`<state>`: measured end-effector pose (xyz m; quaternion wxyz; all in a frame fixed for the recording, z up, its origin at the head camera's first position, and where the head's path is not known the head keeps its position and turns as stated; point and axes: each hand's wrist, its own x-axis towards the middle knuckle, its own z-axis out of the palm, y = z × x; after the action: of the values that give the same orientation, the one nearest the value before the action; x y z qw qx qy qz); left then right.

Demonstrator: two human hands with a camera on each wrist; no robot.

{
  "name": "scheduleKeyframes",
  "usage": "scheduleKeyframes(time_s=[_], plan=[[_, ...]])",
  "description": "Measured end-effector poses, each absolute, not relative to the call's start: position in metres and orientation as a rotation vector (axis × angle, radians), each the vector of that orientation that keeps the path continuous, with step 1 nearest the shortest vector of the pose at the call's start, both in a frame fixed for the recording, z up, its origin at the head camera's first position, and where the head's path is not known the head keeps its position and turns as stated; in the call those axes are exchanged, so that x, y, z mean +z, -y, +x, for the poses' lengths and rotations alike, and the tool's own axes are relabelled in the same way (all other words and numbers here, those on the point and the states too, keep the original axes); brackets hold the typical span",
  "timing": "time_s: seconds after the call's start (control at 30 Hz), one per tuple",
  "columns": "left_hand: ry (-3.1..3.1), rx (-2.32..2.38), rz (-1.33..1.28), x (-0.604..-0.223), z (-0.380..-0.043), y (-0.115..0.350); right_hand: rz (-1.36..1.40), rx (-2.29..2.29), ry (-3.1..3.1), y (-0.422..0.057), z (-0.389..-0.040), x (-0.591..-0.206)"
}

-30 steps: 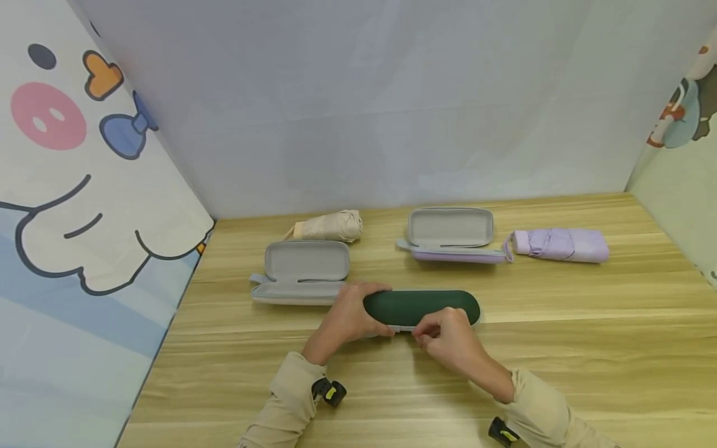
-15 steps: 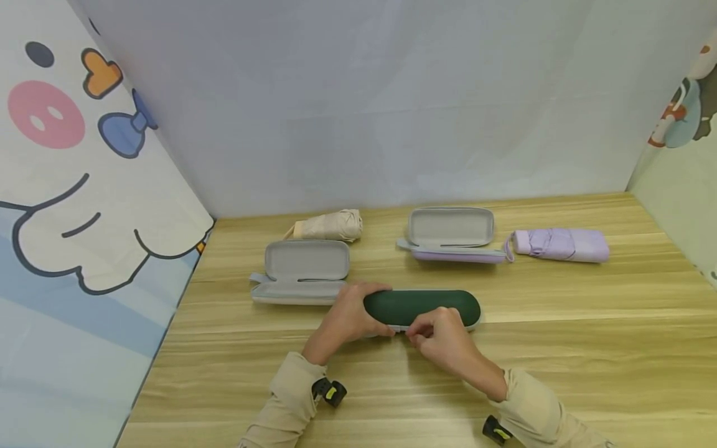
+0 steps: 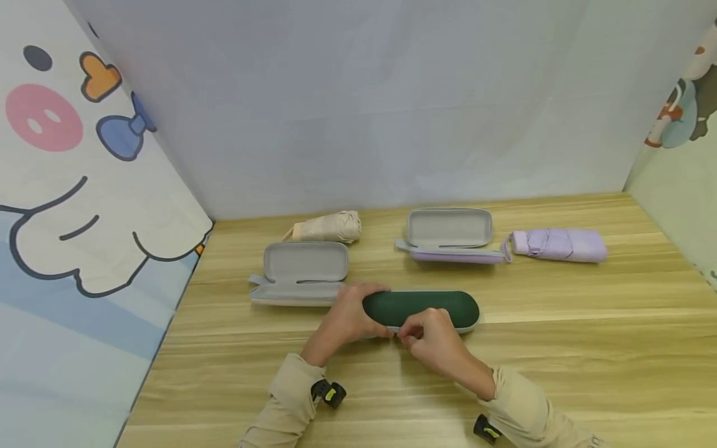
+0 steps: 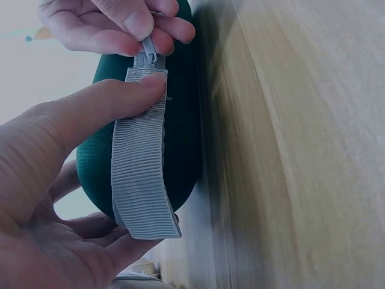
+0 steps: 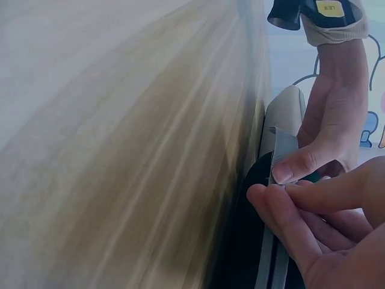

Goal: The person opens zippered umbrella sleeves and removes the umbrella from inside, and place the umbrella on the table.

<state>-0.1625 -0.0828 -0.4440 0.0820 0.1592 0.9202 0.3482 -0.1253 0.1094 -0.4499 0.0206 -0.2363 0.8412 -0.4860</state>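
Note:
A dark green hard zip case [image 3: 428, 300] lies lengthwise on the table in the head view. Its left end is in the grip of my left hand [image 3: 348, 318], fingers behind and thumb in front. In the left wrist view that thumb presses a grey ribbed strap loop [image 4: 139, 162] against the case's side. My right hand [image 3: 439, 342] pinches the small grey zipper pull [image 4: 148, 48] between thumb and fingers, right beside the left thumb. From the right wrist view, the grey zipper edging [image 5: 264, 259] stretches along the case behind the pinching fingers.
Behind the left hand lies an opened grey-lined beige case [image 3: 294, 298], with a folded beige umbrella [image 3: 330, 228] beyond it. An opened lilac case [image 3: 459, 256] and a folded lilac umbrella [image 3: 568, 245] lie farther back on the right. A pale curtain [image 3: 392, 124] borders the table's back.
My right hand has slid left along the case's front edge with the zipper pull, closing up to the left thumb. The left hand has kept its grip in place.

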Motion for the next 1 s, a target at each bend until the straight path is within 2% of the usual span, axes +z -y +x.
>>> scheduleKeyframes(time_s=[0.43, 1.0], plan=[[-2.763, 0.963, 0.487, -0.434, -0.159, 0.077, -0.653, -1.511, -2.588, -0.11, -0.123, -0.449], [-2.8, 1.093, 0.588, -0.417, -0.149, 0.083, -0.64, -1.559, -2.672, -0.132, -0.126, -0.423]])
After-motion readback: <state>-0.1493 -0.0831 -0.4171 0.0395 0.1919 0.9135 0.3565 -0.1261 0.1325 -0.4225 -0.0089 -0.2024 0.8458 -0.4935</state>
